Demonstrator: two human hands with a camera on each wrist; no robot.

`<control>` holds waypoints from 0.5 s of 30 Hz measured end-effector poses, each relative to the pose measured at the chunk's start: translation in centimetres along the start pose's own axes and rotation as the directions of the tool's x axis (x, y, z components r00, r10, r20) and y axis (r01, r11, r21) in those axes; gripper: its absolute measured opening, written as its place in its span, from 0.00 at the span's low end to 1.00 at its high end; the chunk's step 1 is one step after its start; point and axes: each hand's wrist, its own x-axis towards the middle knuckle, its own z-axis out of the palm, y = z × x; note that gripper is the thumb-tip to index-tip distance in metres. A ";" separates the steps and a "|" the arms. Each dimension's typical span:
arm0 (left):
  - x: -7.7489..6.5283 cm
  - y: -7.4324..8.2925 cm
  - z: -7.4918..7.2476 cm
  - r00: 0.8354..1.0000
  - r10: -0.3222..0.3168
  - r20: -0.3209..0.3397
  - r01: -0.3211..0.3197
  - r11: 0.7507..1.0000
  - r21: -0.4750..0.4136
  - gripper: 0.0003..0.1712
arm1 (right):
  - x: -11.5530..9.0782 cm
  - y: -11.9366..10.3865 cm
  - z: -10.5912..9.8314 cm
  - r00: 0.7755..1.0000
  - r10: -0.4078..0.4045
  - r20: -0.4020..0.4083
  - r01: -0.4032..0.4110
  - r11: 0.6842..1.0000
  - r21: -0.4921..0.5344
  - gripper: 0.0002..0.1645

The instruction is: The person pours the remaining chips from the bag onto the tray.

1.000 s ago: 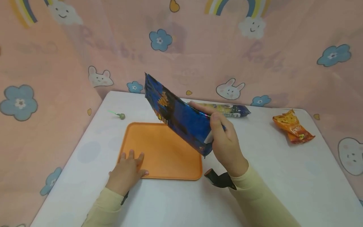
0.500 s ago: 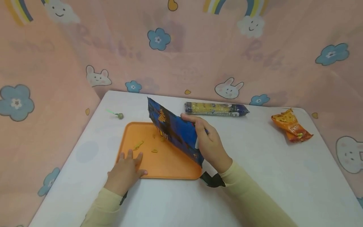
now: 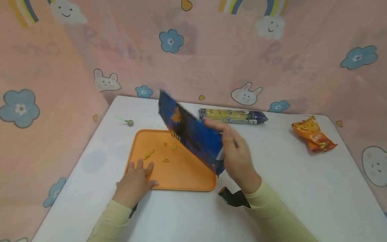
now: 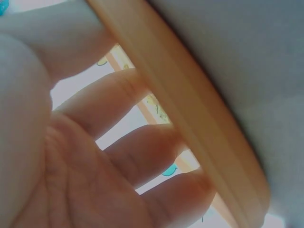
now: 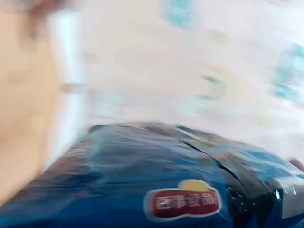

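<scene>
My right hand [image 3: 240,159] grips the right end of a dark blue snack bag [image 3: 196,136], tilted above the orange tray [image 3: 187,181] with its far end raised. Red and white lettering shows on the bag in the blurred right wrist view. Several small yellow snack pieces [image 3: 148,154] lie on the tray's left half. At the tray's front left corner, my left hand [image 3: 134,185] rests with fingers spread. In the left wrist view, its fingers [image 4: 142,154] touch the tray's rim [image 4: 190,114].
A long yellow and dark blue packet [image 3: 232,116] lies at the back of the white table [image 3: 281,188]. An orange snack bag [image 3: 314,134] lies at the right, and a green-stemmed lollipop [image 3: 129,122] lies behind the tray on the left.
The bag dipped toward the tray and rose again, and yellow pieces now lie on the tray that was bare in the earliest frame. My left hand stays in place.
</scene>
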 end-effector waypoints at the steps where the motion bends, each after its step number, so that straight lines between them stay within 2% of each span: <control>1: 0.0 0.0 0.0 1.000 0.006 -0.002 -0.006 1.000 0.000 0.42 | -0.1 0.6 0.3 1.000 0.013 0.016 -0.013 1.000 -0.021 0.31; 3: -0.1 0.0 -0.1 1.000 0.013 -0.002 -0.013 1.000 -0.003 0.42 | -0.1 1.5 0.8 0.997 0.042 0.061 -0.038 0.997 -0.071 0.29; 5: 0.0 0.0 -0.1 1.000 0.018 -0.004 -0.018 1.000 -0.005 0.42 | -0.1 2.1 0.9 0.997 0.063 0.054 -0.059 0.995 -0.076 0.29; 8: 0.0 -0.1 -0.1 1.000 0.015 0.004 -0.015 1.000 -0.008 0.42 | -0.1 2.3 0.9 0.995 0.091 0.032 -0.089 0.994 -0.055 0.30; 15: 0.1 0.1 -0.1 1.000 0.007 0.008 -0.007 1.000 -0.002 0.42 | 0.0 1.9 0.3 0.988 0.142 0.068 -0.137 0.988 -0.073 0.31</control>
